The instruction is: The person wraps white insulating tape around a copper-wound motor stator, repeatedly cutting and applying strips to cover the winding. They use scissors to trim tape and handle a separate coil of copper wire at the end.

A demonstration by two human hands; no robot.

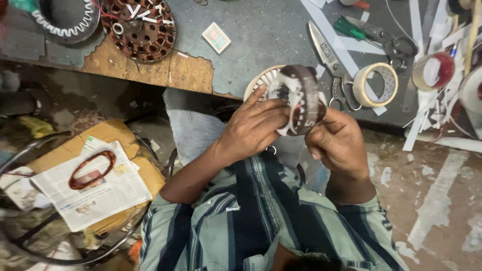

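Stator core (pixel 301 100), round with white slot insulation, held upright above the near table (pixel 261 40) edge, between both hands. Left hand (pixel 253 128) grips its near face, index finger extended along the rim. Right hand (pixel 337 143) closed around its lower right edge. Just beyond the stator: large scissors (pixel 329 62) and a masking tape roll (pixel 375 84). Farther left of it: a small card (pixel 216 37) and a rusty rotor plate (pixel 138 27). Copper wire coil (pixel 92 169) lies on newspaper (pixel 95 193), well left of the stator.
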